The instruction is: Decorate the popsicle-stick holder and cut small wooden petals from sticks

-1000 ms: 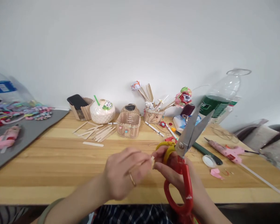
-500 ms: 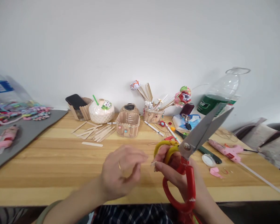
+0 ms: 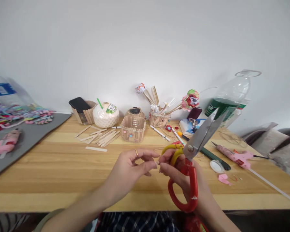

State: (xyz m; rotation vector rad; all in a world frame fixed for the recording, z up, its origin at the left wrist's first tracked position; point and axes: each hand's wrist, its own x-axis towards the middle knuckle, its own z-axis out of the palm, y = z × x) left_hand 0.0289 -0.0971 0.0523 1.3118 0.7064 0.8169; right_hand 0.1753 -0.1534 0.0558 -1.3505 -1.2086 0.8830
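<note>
A home craft table point(image 3: 62, 167): loose popsicle sticks point(image 3: 100, 137), pink glue gun point(image 3: 234, 157), paper flowers point(image 3: 189, 100), stick-built basket point(image 3: 132, 129).

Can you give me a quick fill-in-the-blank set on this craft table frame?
1. The right hand holds scissors with ____ loop handles.
2. The left hand wears a ____ on one finger.
3. The pink glue gun lies to the ____ of the scissors.
4. Loose wooden sticks lie on the ____.
Missing words: red; ring; right; table
</note>
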